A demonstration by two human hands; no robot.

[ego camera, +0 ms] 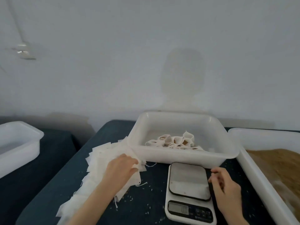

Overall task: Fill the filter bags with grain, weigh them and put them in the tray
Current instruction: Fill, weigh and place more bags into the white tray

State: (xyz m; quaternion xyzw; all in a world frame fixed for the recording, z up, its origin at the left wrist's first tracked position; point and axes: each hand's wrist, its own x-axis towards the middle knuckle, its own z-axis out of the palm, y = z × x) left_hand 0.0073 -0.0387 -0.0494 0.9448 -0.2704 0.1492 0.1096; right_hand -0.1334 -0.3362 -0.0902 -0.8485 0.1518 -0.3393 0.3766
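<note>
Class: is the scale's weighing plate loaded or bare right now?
Bare. The scale shows only its grey plate; the filled bags lie in the tray behind it.

I see a surface covered in dark blue, matt cloth. The tray reads as white, smooth, semi-gloss plastic, as do the bin to my right and the tub to my left. The empty filter bags look like thin, white, matt, paper-like fabric with loose threads. The scale has a brushed, dull metal platform on a white plastic body. The grain appears brown, dry and granular.
</note>
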